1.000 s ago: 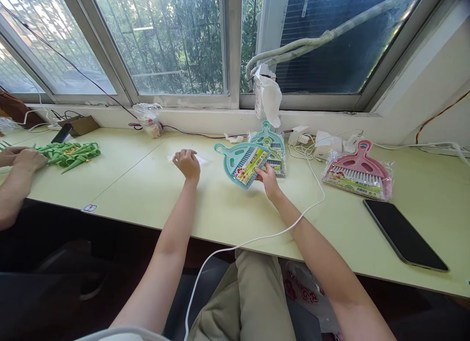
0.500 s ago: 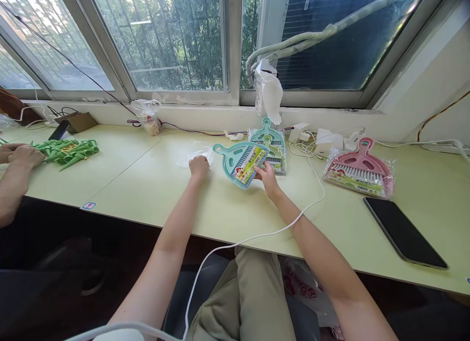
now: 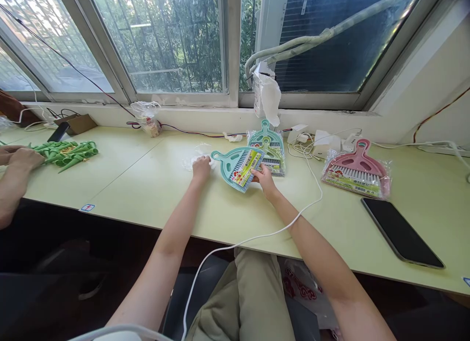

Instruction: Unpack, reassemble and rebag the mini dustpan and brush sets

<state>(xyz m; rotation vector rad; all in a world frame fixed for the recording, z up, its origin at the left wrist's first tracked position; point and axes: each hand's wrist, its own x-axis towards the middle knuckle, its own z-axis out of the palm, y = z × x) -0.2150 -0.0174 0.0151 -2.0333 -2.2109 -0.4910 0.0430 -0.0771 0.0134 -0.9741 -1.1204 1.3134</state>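
Observation:
My right hand (image 3: 265,178) grips the lower right corner of a teal dustpan-and-brush set (image 3: 237,167) with a colourful label, held just above the pale green table (image 3: 154,189). My left hand (image 3: 201,167) is closed on a clear plastic bag (image 3: 194,158) lying right beside the set's handle. Behind the set lies a stack of bagged teal and green sets (image 3: 270,147). A bagged pink set (image 3: 357,173) rests further right.
A black phone (image 3: 401,231) lies at the right. A white cable (image 3: 304,204) runs from chargers (image 3: 323,141) at the wall over the table edge. At far left another person's hands (image 3: 20,157) work by a pile of green cones (image 3: 69,152).
My left hand slid right with the clear bag, from the open table up to the teal set's handle. My right hand kept its hold and the set shifted slightly left.

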